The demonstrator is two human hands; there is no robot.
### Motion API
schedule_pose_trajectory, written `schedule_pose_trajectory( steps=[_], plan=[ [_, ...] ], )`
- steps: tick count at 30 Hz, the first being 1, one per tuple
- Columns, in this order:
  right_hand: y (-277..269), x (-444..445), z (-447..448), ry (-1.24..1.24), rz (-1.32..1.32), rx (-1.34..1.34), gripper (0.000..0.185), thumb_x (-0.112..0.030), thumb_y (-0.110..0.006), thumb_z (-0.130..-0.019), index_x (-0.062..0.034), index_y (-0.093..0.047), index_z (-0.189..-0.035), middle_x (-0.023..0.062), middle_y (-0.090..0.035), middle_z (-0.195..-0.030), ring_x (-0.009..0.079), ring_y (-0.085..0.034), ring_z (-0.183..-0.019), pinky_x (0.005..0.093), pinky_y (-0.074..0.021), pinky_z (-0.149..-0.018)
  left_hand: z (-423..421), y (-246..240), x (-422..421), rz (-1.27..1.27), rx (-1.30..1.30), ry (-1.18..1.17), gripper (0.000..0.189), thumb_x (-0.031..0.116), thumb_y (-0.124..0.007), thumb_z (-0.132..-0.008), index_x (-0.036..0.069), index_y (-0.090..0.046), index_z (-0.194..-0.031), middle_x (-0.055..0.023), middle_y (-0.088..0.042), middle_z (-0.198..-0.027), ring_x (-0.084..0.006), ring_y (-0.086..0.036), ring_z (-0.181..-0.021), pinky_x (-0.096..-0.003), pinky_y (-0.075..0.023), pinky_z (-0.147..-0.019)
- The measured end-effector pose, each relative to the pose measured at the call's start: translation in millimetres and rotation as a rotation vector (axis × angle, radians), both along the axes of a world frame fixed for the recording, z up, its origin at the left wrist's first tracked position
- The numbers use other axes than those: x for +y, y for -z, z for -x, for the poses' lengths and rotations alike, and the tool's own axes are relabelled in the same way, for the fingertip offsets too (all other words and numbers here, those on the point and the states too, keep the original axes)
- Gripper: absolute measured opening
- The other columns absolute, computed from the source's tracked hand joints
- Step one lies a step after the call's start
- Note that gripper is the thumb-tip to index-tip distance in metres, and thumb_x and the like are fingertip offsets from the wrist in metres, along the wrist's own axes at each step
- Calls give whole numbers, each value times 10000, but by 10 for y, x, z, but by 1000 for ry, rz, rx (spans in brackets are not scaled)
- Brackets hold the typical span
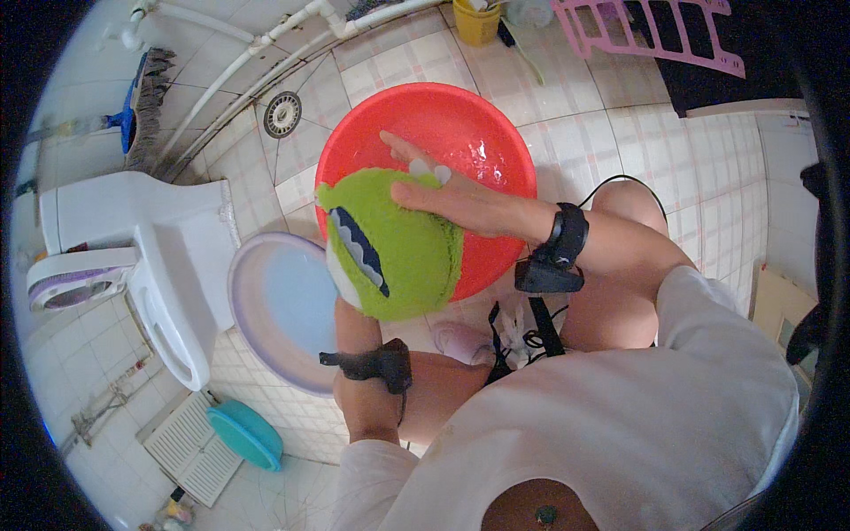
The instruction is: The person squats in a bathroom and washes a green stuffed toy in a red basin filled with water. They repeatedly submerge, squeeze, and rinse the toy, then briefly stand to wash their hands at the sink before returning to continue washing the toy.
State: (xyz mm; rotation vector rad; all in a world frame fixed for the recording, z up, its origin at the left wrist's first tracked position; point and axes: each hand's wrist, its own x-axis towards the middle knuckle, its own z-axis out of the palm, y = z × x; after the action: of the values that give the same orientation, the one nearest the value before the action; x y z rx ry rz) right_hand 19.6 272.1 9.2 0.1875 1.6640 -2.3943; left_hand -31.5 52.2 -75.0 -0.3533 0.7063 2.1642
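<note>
A green plush toy (405,252) with a dark mouth, pale zigzag teeth and small white bumps is held up over the near left part of a red basin (425,99). My right hand (445,196) lies on its upper right side, thumb across the plush and other fingers pointing towards the basin's far side. From below, my left hand (357,315) reaches the toy and supports it; its fingers are hidden behind the plush. Water glints inside the red basin. Just left of the toy, a pale purple-rimmed basin (246,318) holds bluish water.
A white toilet (179,285) stands at the left, with a teal basin (246,435) below it. A floor drain (283,114) and wall pipes (265,40) are at the upper left. A yellow container (476,23), a brush (521,50) and a pink plastic rack (644,50) lie along the top.
</note>
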Motion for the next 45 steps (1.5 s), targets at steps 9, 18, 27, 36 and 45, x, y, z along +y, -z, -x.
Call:
schedule_pose_trajectory(
  steps=[9,18,27,36,45],
  plan=[
    [-56,60,-61,-165,414,-219,460,-365,-619,-797,-76,-534,-1145,48,-602,-1059,135,-571,-953,292,-457,-828,-267,92,96,-112,-140,8,305,320,-391,-910,164,-552,-1117,-42,-650,-916,-197,-635,-687,-391,-523,-575],
    [104,26,-57,-44,351,-253,282,-232,-570,-810,-60,-573,-1034,28,-616,-917,95,-592,-772,242,-484,-650,-396,-380,540,145,27,-129,289,360,-432,-896,135,-560,-1024,-7,-600,-852,-165,-578,-702,-324,-499,-605],
    [-28,249,248,404,374,13,311,-175,-547,-813,-59,-512,-1099,49,-586,-974,129,-568,-861,273,-469,-746,-288,-782,630,25,-160,-74,804,717,-376,-753,171,-320,-1340,-96,-330,-1375,-324,-361,-1229,-558,-320,-977],
    [-26,209,98,-9,-121,385,582,-193,-682,-706,-78,-417,-1211,58,-448,-1185,190,-412,-1132,313,-325,-969,-128,-656,475,-64,28,-226,803,713,-377,-750,157,-350,-1329,-87,-419,-1321,-276,-404,-1208,-485,-344,-988],
    [-163,149,-71,-88,61,193,641,-286,-669,-751,-48,-388,-1275,83,-431,-1281,185,-398,-1173,338,-321,-986,-123,-724,521,43,39,-149,561,535,-408,-846,111,-445,-1211,-120,-524,-1158,-264,-538,-988,-444,-462,-795]
  ],
)
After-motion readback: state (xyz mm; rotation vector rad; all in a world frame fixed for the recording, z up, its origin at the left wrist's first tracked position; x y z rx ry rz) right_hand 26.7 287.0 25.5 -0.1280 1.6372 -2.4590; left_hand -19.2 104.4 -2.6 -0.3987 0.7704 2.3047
